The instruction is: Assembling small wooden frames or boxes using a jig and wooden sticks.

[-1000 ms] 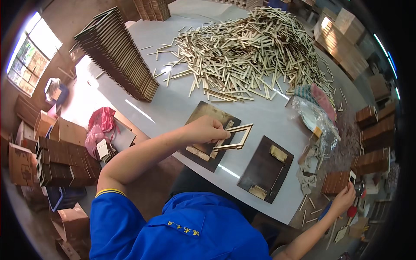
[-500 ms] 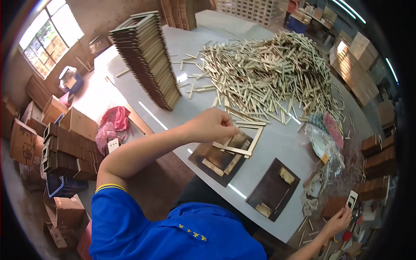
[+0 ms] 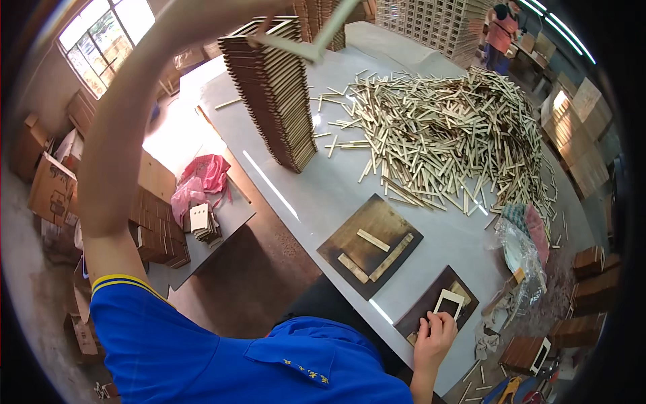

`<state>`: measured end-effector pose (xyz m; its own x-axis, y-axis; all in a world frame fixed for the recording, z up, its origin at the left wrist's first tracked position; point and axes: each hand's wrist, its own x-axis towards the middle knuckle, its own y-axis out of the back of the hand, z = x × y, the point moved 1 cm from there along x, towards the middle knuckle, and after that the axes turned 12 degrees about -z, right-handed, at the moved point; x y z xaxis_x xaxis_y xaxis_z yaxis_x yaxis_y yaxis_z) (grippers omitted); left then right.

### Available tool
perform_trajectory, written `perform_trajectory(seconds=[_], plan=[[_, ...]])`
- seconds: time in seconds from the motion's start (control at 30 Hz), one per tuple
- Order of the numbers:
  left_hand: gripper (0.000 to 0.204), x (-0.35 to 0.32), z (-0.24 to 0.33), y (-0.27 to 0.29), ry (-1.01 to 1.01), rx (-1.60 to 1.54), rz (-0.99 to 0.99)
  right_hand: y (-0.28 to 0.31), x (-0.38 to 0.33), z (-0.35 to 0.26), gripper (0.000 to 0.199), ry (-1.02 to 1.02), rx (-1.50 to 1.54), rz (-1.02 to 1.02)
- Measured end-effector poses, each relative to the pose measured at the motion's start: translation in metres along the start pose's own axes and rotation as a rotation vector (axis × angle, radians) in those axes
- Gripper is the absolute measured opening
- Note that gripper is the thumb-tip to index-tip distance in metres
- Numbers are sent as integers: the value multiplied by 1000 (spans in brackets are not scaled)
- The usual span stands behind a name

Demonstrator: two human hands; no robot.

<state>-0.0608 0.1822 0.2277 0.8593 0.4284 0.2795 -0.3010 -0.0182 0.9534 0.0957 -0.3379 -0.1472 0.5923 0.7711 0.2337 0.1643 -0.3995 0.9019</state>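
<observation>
My left arm reaches up across the left side, and my left hand point(image 3: 232, 12) is blurred and partly cut off at the top edge. It holds a pale wooden frame point(image 3: 311, 51) above the top of a tall stack of similar frames point(image 3: 286, 111). At the lower right, my right hand point(image 3: 436, 337) pinches a small pale plate with a rectangular opening point(image 3: 459, 297), over a dark board point(image 3: 410, 322). Another dark board point(image 3: 343, 239), left of it, has several short wooden strips point(image 3: 391, 258) on its face.
A large heap of thin wooden sticks point(image 3: 444, 128) covers the table's far right. Clear plastic wrapping point(image 3: 521, 259) lies by the right edge. Stacked pieces and a pink bag point(image 3: 205, 175) are on a side surface at left. Another person point(image 3: 501, 34) stands in the background.
My left hand has carried the wooden frame from the left board up to the stack. My right hand has brought the small plate from the right side over the right board. The view has shifted.
</observation>
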Motion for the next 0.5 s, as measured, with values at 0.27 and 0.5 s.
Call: perform_trajectory(seconds=[0.27,0.5], plan=[[26,17,-66,38,254,-117,-275,-6,-3,-2,29,-36,135,-10],[28,46,-112,23,158,-464,-695,-5,-5,1,29,-69,132,-17]])
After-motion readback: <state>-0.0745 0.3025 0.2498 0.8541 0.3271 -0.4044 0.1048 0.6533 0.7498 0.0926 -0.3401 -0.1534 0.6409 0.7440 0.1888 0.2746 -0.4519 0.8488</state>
